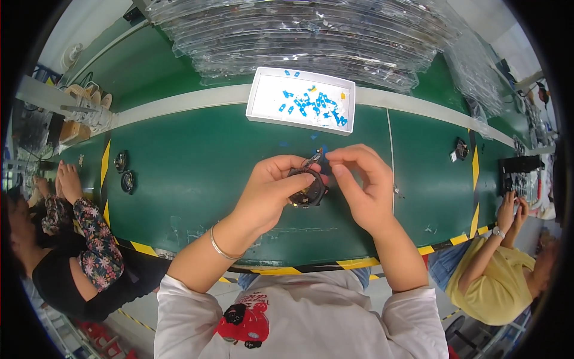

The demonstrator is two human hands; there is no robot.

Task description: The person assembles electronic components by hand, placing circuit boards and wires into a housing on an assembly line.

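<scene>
My left hand is closed around a round black casing that looks like a watch case, its thumb lying over the near part. A small dark part with bright spots sticks up from the casing's far edge, and a bit of blue shows beside it. My right hand is just to the right, thumb and index finger curled in toward that part. Whatever its fingertips hold, if anything, is too small to tell. Beyond both hands stands a white box with many small blue pieces inside.
Two round black units lie at the left, another at the far right. Stacked clear plastic trays fill the back. Yellow-black tape edges the green table. Co-workers sit left and right.
</scene>
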